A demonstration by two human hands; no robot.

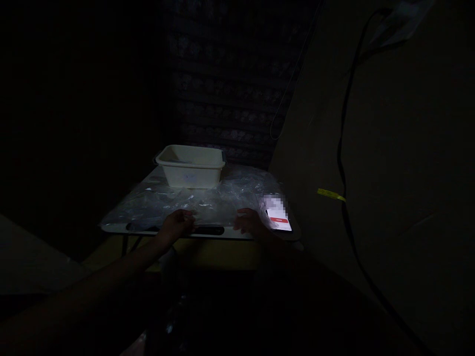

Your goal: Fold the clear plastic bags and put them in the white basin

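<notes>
Clear plastic sheeting [211, 205] lies crumpled over a small white table [237, 232]. At its front edge, my left hand [178, 223] has its fingers drawn together at the plastic, left of centre. My right hand [249, 221] rests at the same edge farther right, its fingers curved and a little apart near the plastic; whether it pinches any of it is too dark to tell. Behind the hands stands a cream plastic tub [193, 173] on the sheeting. A lit phone [280, 220] lies just right of my right hand.
A dark cable [343, 168] with a yellow tag [331, 194] hangs along the wall on the right. Dark ribbed material rises behind the table. A pale surface [29, 252] shows at the lower left. Most surroundings are very dark.
</notes>
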